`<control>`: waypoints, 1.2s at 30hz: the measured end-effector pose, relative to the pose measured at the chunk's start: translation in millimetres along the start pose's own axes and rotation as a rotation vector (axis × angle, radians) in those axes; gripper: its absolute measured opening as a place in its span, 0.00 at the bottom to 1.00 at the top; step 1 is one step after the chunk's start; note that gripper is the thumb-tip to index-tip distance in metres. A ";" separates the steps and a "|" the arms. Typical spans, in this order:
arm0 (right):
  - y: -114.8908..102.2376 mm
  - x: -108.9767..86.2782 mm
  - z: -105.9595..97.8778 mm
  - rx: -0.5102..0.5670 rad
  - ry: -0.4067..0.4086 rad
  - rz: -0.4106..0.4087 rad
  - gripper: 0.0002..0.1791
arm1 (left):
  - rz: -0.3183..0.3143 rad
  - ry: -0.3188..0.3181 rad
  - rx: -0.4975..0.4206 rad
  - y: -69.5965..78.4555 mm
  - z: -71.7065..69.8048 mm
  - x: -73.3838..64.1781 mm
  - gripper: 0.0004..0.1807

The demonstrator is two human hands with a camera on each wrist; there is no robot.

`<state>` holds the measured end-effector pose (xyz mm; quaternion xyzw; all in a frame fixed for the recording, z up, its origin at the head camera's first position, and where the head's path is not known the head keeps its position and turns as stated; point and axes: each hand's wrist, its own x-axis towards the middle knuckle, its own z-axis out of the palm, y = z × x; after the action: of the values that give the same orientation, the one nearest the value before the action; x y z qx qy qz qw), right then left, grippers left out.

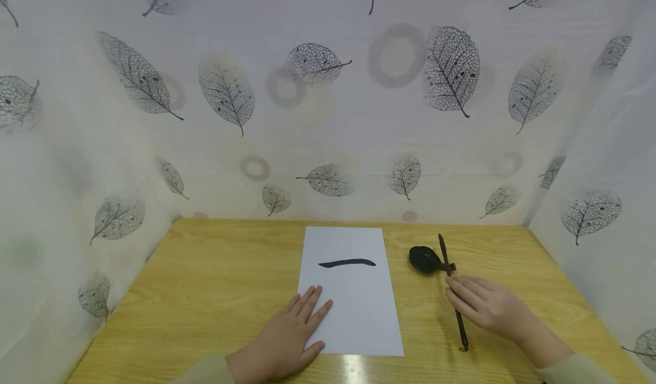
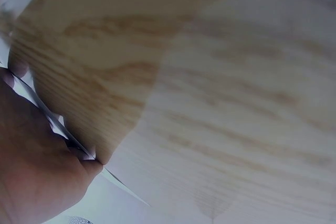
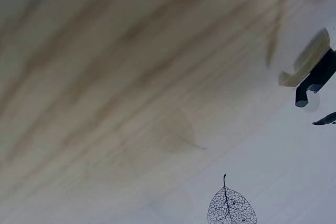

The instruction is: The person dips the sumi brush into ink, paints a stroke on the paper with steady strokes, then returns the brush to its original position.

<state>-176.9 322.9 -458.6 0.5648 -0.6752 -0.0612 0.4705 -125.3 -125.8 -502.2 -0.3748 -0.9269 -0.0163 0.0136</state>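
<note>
A white sheet of paper (image 1: 353, 310) lies on the wooden table, with one black brush stroke (image 1: 347, 263) across its upper part. My left hand (image 1: 287, 338) rests spread on the sheet's lower left edge, fingers straight; the left wrist view shows this hand (image 2: 42, 166) beside the paper's edge. Right of the sheet sits a small black ink dish (image 1: 424, 258) with a short handle. My right hand (image 1: 494, 310) pinches a dark writing brush (image 1: 459, 324) at its middle, the shaft crossing over the dish's handle. The thumb is hidden. In the right wrist view the dish (image 3: 320, 74) shows at the right edge.
A pale curtain (image 1: 328, 133) printed with leaves hangs behind the table and along both sides. The wooden tabletop (image 1: 220, 281) stretches left of the paper and also runs between the sheet and the dish.
</note>
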 end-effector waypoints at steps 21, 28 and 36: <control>-4.1 -25.1 2.5 -0.065 -0.164 -0.076 0.27 | -0.040 -0.085 -0.041 7.2 -17.5 -0.7 0.38; -3.3 -27.1 1.9 -0.087 -0.201 -0.106 0.27 | -0.041 -0.075 -0.042 6.4 -17.9 -0.7 0.38; -1.3 -27.3 3.3 -0.081 -0.186 -0.125 0.27 | -0.052 -0.113 -0.033 5.9 -18.7 0.4 0.39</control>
<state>-180.6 343.3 -476.7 0.5780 -0.6764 -0.1698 0.4238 -121.2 -122.0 -483.4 -0.3513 -0.9351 -0.0108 -0.0454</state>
